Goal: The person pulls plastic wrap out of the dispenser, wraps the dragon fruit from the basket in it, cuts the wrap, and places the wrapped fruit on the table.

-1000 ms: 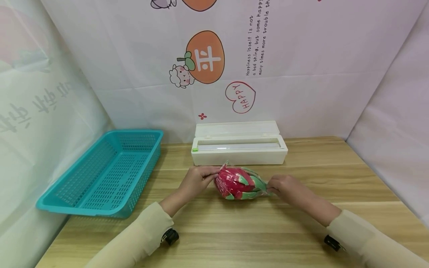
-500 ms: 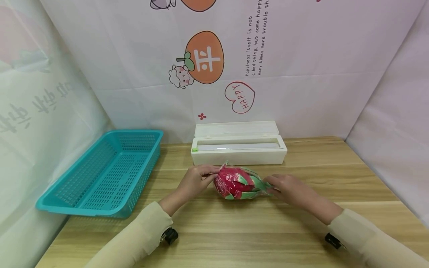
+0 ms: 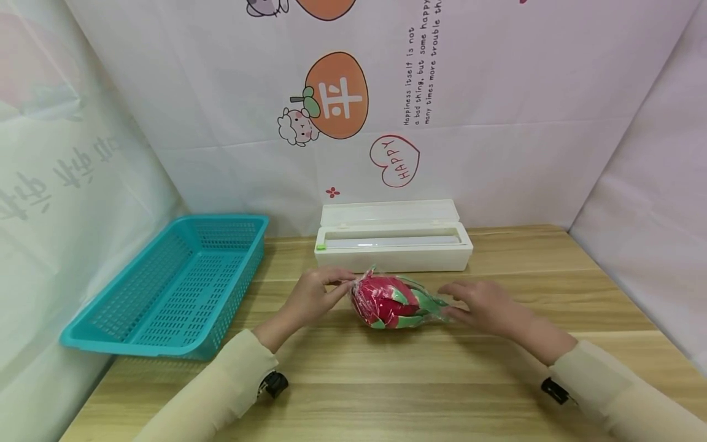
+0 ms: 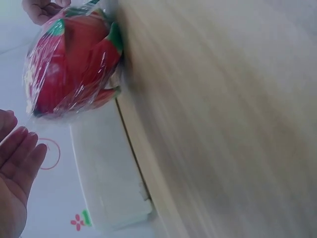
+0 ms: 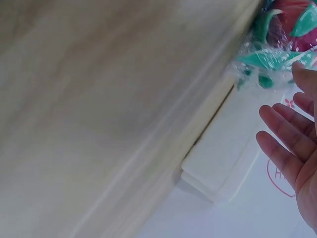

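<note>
A red dragon fruit (image 3: 389,301) with green scales lies on its side on the table, wrapped in clear plastic film. Beside its round left end is my left hand (image 3: 313,298); the left wrist view shows that hand's fingers (image 4: 22,161) fairly straight and apart from the wrapped fruit. At the scaly right end, my right hand (image 3: 483,305) has its fingers spread. In the right wrist view its thumb is close to the crumpled film (image 5: 267,62), and I cannot tell whether they touch. Neither hand grips anything.
Behind the fruit stands a white cling film dispenser (image 3: 394,258) with its lid raised. A turquoise perforated basket (image 3: 221,310) is at the left of the wooden table (image 3: 397,393). White printed cloth (image 3: 497,153) encloses the back and sides.
Both hands have let go of the wrapped ends. The left hand has drawn slightly left and the right slightly right, with its fingers spreading. The dragon fruit has stayed nearly in place.
</note>
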`<state>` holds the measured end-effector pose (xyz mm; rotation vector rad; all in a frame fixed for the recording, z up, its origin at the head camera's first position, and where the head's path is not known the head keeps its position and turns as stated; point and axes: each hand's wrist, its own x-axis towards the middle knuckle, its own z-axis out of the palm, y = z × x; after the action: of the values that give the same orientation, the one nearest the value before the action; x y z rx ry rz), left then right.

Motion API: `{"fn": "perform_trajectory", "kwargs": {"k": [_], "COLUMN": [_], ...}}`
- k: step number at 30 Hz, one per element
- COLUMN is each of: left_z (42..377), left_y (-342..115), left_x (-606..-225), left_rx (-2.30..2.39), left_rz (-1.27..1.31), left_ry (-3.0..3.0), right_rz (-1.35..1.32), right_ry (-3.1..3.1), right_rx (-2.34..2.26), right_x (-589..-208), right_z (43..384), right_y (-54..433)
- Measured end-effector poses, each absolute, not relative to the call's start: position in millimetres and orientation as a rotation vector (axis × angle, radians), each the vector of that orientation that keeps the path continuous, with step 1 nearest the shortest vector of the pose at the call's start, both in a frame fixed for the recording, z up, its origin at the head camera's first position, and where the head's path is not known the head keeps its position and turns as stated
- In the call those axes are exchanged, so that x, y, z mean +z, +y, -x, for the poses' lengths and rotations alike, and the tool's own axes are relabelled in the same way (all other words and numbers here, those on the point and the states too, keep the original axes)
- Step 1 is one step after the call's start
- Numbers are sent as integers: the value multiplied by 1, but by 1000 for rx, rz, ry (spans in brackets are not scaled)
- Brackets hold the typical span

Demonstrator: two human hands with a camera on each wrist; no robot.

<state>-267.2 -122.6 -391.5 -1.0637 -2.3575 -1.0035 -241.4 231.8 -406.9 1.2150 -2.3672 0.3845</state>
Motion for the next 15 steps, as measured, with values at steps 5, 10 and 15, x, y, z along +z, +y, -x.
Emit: {"fn": "perform_trajectory", "kwargs": {"k": [5,10,15], "left_z": [269,271,271], "left_y": [-130,-137,-147], "left_x": [-385,-378,-367], "left_rx": [-940,-854,-735], "left_rz": [1036,1009,963], "left_ry": [-2320,-2290,-2339], "right_rz": [-1189,-1169,-1118], "right_ry": [-2279,-2191,-2157], "right_rx": [341,337,329], "right_x": [-400,-392,-383], "right_z": [247,252,255], "right_y": [236,241,247]}}
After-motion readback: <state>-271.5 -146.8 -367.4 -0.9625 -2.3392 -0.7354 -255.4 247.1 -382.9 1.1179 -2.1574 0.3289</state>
